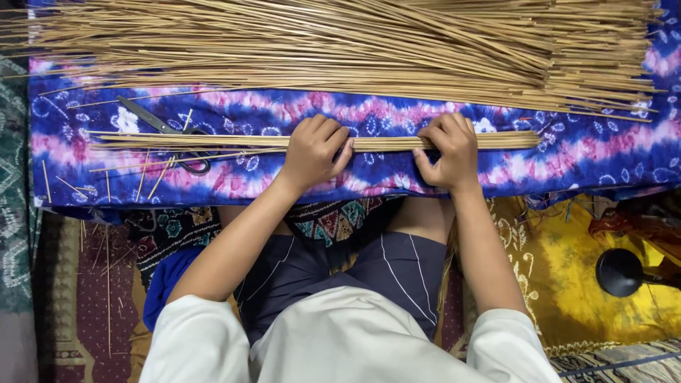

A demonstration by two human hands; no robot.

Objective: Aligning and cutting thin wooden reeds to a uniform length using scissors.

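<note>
A slim bundle of thin tan sticks [496,140] lies across a blue, purple and pink tie-dye cloth [589,152]. My left hand [314,151] is curled over the bundle left of its middle. My right hand [447,150] grips it a little further right, thumb underneath. Both hands hold the same bundle flat on the cloth. A large loose pile of the same sticks [340,50] spreads across the top of the view, beyond the hands.
Black-handled scissors [167,135] lie on the cloth left of my left hand, partly under the bundle. Stray sticks [106,241] litter the patterned mat at left. A yellow cloth [567,284] and a round black object [619,272] sit at lower right.
</note>
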